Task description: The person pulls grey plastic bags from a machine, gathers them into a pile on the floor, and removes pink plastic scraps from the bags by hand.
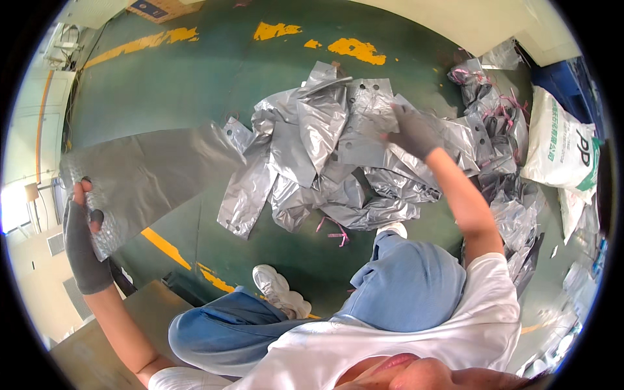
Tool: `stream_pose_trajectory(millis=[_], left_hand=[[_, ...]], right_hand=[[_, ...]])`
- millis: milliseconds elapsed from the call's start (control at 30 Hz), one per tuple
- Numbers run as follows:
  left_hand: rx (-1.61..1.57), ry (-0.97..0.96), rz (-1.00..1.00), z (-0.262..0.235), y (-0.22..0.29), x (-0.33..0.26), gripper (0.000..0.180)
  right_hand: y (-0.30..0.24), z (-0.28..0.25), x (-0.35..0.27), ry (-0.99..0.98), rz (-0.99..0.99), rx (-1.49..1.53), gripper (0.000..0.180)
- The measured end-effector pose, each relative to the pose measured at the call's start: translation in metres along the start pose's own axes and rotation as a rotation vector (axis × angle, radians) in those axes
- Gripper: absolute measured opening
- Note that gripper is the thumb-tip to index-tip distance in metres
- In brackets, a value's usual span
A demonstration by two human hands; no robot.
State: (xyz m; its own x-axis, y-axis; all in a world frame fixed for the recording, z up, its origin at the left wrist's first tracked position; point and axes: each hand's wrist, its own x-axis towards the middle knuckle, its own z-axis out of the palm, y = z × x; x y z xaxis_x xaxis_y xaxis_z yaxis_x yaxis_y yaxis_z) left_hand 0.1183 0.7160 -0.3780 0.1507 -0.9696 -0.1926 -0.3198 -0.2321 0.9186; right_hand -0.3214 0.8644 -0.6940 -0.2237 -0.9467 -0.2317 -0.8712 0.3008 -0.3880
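Note:
My left hand point(86, 250), in a grey fingerless glove, grips the punched end of a long grey plastic bag point(162, 172). Fingertips poke through a hole in that bag, which stretches out to the right above the floor. A heap of similar silvery-grey plastic bags point(302, 140) lies crumpled on the floor in front of me. Over the heap's right side is my right hand point(416, 132), also gloved, beside a flat bag end with punched holes point(369, 97). Motion blurs its fingers, so I cannot tell whether it holds anything.
Bundles of grey bags with pink ties point(497, 117) lie along the right, next to a white woven sack point(559, 140). A loose pink tie point(335, 233) is on the green floor near my shoe point(281, 290). A cardboard box point(162, 9) stands at the far left.

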Motion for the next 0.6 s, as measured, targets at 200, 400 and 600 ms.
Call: stream_pose_trajectory(millis=[200, 400, 600], left_hand=[[0.190, -0.378, -0.026, 0.071, -0.030, 0.000, 0.030], [0.016, -0.753, -0.166, 0.179, -0.095, -0.026, 0.036], [-0.025, -0.907, -0.237, 0.240, -0.085, -0.056, 0.029]], right_hand=[[0.003, 0.097, 0.022, 0.144, 0.112, 0.048, 0.048], [-0.090, -0.029, -0.036, 0.918, -0.291, 0.326, 0.040], [-0.152, -0.013, -0.065, 0.809, -0.604, 0.209, 0.042]])
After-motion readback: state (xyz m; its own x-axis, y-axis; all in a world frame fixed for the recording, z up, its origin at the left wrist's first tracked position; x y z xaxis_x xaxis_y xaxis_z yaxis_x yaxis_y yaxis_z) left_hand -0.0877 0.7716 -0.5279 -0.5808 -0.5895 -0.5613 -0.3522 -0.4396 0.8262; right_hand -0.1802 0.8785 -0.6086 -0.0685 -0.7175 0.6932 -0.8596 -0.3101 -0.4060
